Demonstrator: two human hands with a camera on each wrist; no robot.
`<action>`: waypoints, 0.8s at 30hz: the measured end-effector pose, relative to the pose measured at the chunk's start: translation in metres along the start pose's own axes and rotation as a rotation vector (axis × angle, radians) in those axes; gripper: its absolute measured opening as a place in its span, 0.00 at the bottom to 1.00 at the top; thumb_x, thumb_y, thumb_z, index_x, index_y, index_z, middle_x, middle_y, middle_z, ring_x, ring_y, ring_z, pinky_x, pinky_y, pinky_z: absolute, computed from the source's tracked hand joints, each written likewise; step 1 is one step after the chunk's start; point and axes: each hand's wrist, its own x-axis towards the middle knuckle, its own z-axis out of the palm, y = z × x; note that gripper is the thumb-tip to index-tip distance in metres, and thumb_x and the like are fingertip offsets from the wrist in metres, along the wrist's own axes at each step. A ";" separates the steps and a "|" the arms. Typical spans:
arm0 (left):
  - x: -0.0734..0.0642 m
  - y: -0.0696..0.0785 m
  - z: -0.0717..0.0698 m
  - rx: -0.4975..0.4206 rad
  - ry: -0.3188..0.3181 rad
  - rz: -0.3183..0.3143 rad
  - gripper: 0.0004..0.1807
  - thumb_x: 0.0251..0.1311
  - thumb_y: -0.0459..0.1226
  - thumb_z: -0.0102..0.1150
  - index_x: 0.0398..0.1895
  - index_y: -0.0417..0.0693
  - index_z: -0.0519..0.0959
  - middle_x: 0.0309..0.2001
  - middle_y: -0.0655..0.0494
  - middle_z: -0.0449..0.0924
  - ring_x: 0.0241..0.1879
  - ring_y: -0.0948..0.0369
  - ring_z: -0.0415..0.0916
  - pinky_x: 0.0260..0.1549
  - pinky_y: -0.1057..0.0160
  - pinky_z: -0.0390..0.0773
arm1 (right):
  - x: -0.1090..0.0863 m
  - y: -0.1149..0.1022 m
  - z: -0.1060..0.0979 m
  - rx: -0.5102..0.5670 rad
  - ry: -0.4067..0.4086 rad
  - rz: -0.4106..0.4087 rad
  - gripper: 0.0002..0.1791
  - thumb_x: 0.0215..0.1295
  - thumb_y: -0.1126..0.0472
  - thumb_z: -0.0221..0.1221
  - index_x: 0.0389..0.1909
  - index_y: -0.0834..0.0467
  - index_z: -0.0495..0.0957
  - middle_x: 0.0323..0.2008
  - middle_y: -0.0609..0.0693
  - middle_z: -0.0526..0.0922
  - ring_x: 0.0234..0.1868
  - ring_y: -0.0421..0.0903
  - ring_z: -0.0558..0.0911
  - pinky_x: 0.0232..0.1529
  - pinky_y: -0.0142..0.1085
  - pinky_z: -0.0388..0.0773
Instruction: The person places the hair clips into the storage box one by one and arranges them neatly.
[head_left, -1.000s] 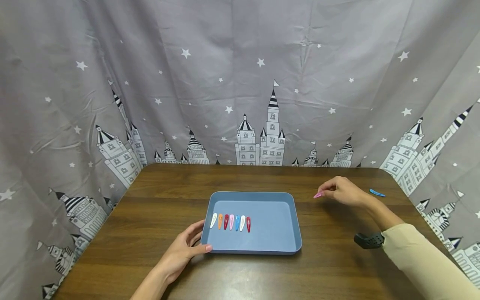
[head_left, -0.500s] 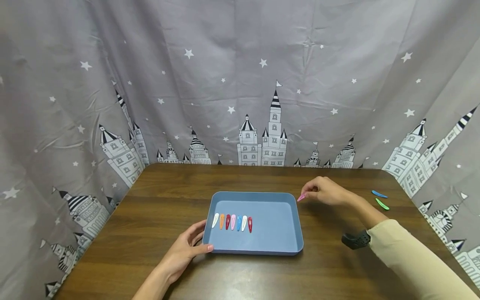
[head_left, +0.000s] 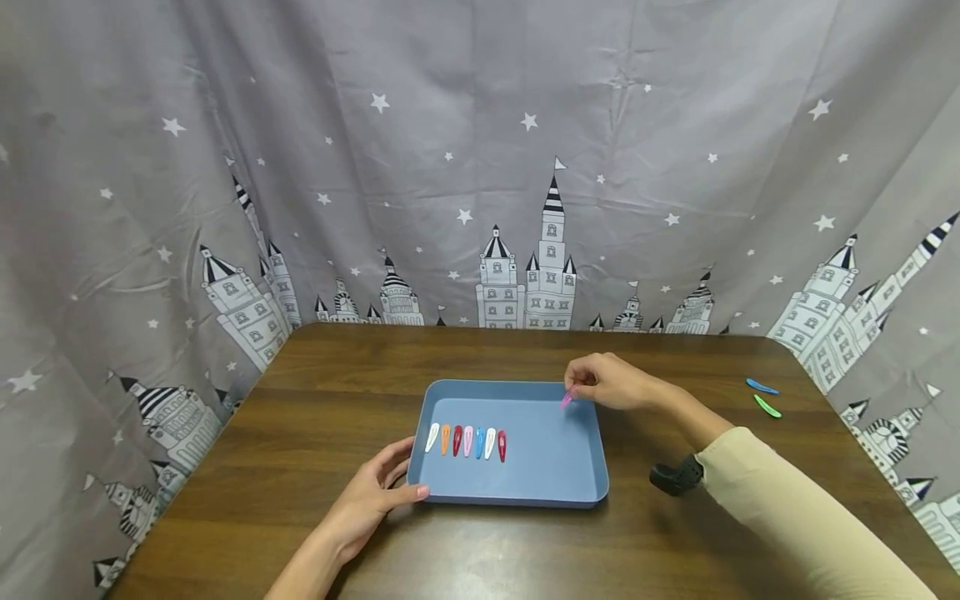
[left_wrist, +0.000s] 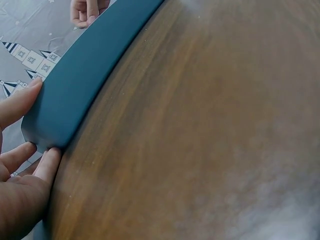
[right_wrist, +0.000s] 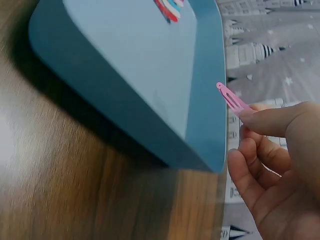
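My right hand pinches a pink snap hair clip between thumb and fingertips, above the far right corner of a blue tray. In the right wrist view the pink clip points out past the fingertips, over the tray wall. My left hand grips the tray's near left corner, thumb at the front and fingers along the left side. Inside the tray several clips lie side by side in a row, from a white clip at the left to a red clip at the right.
On the wooden table, a blue clip and a green clip lie at the far right. A grey curtain with castles and stars hangs behind the table.
My right hand has moved left with the pink clip, from right of the tray to over its far right corner. The green clip has come into sight. My left hand stays at the tray.
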 end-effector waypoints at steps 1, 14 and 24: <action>0.000 0.000 0.000 -0.001 0.001 -0.002 0.45 0.58 0.30 0.74 0.77 0.39 0.62 0.76 0.41 0.61 0.76 0.44 0.55 0.70 0.45 0.61 | 0.003 -0.003 0.001 -0.001 -0.015 -0.002 0.07 0.70 0.69 0.63 0.33 0.55 0.82 0.26 0.46 0.82 0.28 0.38 0.74 0.31 0.33 0.71; 0.002 0.000 0.001 0.004 0.000 0.013 0.44 0.58 0.29 0.74 0.77 0.39 0.63 0.75 0.42 0.63 0.75 0.44 0.56 0.70 0.46 0.61 | 0.037 -0.029 0.026 0.000 -0.201 -0.052 0.06 0.69 0.68 0.64 0.34 0.55 0.85 0.25 0.42 0.80 0.28 0.36 0.74 0.32 0.32 0.72; -0.001 0.000 0.000 -0.006 0.007 -0.002 0.45 0.58 0.29 0.74 0.77 0.39 0.62 0.76 0.40 0.62 0.76 0.44 0.55 0.70 0.45 0.62 | 0.053 -0.039 0.044 -0.012 -0.289 -0.067 0.06 0.70 0.65 0.65 0.32 0.53 0.84 0.24 0.37 0.76 0.28 0.35 0.72 0.31 0.31 0.69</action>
